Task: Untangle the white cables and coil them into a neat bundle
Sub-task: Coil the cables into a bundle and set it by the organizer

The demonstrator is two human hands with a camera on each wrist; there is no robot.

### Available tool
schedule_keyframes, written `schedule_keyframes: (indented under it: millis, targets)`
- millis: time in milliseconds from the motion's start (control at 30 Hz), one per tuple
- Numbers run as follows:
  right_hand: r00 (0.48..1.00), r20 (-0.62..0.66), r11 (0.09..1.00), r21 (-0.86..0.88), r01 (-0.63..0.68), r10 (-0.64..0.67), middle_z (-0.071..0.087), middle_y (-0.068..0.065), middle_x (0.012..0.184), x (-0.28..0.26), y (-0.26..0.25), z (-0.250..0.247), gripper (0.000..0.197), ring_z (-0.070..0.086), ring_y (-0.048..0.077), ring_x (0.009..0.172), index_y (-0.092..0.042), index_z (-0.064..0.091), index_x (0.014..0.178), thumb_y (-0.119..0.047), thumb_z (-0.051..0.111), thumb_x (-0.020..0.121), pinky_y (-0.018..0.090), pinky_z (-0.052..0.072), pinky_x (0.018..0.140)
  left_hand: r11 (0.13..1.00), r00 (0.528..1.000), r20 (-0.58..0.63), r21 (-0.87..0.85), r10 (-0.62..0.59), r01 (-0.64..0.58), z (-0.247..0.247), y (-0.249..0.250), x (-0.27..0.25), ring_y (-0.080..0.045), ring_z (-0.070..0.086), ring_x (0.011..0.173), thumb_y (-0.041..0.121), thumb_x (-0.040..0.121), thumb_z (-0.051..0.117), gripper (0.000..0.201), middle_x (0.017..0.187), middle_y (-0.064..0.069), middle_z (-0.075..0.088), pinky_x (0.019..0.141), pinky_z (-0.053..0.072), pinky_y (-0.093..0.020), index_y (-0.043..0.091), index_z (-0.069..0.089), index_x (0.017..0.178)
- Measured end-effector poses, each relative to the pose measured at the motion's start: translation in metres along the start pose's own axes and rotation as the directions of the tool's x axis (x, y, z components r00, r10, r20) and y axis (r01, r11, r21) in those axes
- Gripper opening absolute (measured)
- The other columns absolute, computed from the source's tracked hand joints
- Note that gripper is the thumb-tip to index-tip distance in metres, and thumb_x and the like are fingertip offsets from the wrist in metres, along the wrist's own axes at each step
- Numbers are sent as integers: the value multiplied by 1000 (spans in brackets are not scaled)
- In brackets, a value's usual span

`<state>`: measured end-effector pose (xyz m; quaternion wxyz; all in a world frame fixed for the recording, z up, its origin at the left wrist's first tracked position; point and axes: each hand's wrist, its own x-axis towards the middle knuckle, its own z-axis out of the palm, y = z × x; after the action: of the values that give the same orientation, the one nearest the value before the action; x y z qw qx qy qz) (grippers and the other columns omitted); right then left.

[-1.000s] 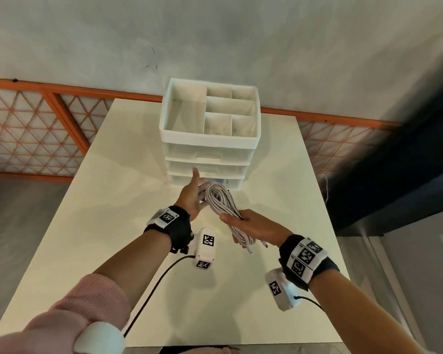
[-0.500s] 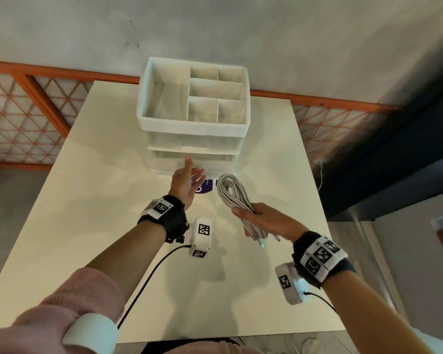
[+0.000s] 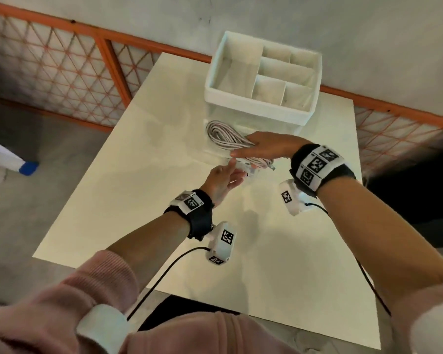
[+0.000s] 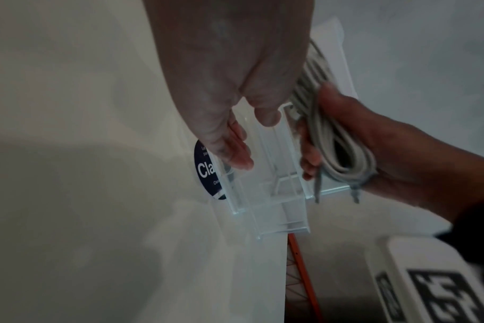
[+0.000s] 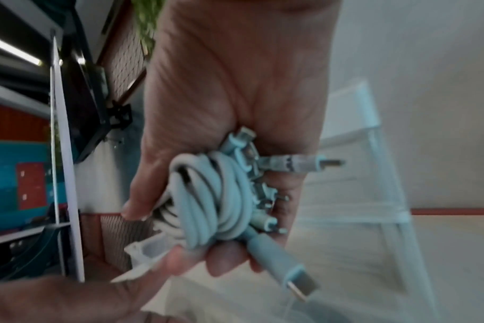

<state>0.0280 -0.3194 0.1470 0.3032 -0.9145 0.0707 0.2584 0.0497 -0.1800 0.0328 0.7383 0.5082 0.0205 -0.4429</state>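
A lab-like indoor workspace set up for recorded handling.

A plain white table [image 3: 143, 180] stands on a grey concrete floor [image 3: 36, 154] against a bare grey wall [image 3: 368, 34]. Behind the table runs an orange mesh fence [image 3: 62, 72]. On the table's far end sits a white drawer organiser [image 3: 256, 103]. Beyond the table's edge, the right wrist view shows shelving [image 5: 14, 236], ceiling strip lights [image 5: 11, 49] and teal and red panels [image 5: 20, 174].
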Motion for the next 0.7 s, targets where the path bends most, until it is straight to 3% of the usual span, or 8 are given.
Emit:
schedule_keyframes:
  millis: [33,100,133,233,400,500,600,700]
  targets:
    - [1000,21,999,-47,-1,2,65,-7,89,11,-1,2,34,61,12,84,-26,58,104,-55,48,90,10,43,66,1000,1000,-6,0,-5,5,0,1,0,-11,63,79,31,99,43,33,84,-7,67,71,55,-17,5,60,89]
    - [999,42,995,-99,-15,19,66,0,101,28,2,3,43,62,19,94,-21,61,108,-57,49,88,19,46,78,1000,1000,-23,-13,-4,3,1,2,-1,-14,61,79,28,99,43,34,76,-7,69,71,54,-17,3,60,84]
    - [999,41,994,-109,-29,33,65,2,104,33,4,3,48,61,20,95,-18,61,114,-57,49,88,24,45,80,1000,999,-32,-24,1,-1,3,2,-3,-14,61,78,27,100,43,35,68,-4,70,71,54,-18,4,60,80]
    - [996,50,990,-124,-68,75,64,1,104,38,14,-3,52,58,18,94,-17,57,123,-56,49,89,21,41,75,999,999,-49,-37,6,-8,5,3,-5,-14,63,74,25,99,43,36,59,0,71,70,54,-17,5,59,74]
    - [967,80,960,-164,-228,243,60,5,124,39,40,6,72,54,25,114,-18,57,125,-73,43,81,37,39,103,998,999,-48,-65,-6,3,6,3,-6,-7,68,62,25,99,43,34,59,0,71,68,55,-16,3,58,78]
    - [953,60,954,-67,-293,297,65,8,114,42,47,12,81,58,26,105,-14,63,112,-81,40,74,40,41,100,996,999,-47,-85,-12,8,7,2,-6,-6,68,62,24,99,44,32,60,0,71,68,56,-15,2,59,81]
    - [944,8,922,212,-324,329,68,11,104,47,54,17,73,61,26,95,-7,64,102,-73,41,81,34,43,88,996,999,-34,-90,-24,21,6,3,-5,-6,69,64,25,99,44,33,63,-1,72,68,56,-15,0,60,84]
    - [920,-123,905,270,-330,372,67,16,113,51,59,24,76,62,31,101,-4,61,114,-71,43,82,35,46,94,997,999,-34,-71,-30,28,7,2,-6,-5,67,63,27,98,44,34,67,-3,72,69,56,-14,0,61,85]
